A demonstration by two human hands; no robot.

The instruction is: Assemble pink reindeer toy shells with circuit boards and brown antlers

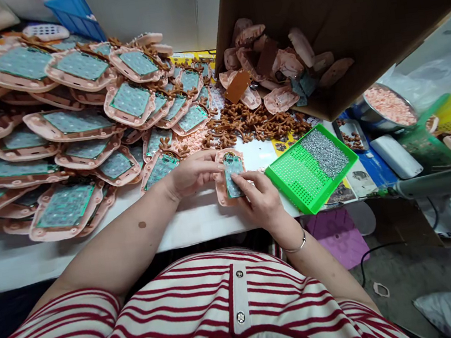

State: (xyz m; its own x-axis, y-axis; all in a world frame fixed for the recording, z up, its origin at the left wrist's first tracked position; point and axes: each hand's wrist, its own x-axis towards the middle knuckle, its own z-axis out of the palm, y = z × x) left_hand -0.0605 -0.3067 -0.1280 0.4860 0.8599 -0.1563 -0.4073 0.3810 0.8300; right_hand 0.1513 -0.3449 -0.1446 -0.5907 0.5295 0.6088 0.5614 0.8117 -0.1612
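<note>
A pink plastic shell with a blue-green circuit board in it lies at the table's front edge, between my two hands. My left hand grips the shell's left side, its fingers bent round the edge. The fingers of my right hand are pressed together on the lower right part of the board; whether a small part is between them is hidden. Just right of that hand stands a green perforated tray with a heap of small silver screws in its far end.
Stacked pink shells with boards fill the left side. Behind my hands lies a pile of brown branched pieces. A cardboard box holding loose shells stands back right, near a bowl of pink pieces. A metal bar juts in from the right.
</note>
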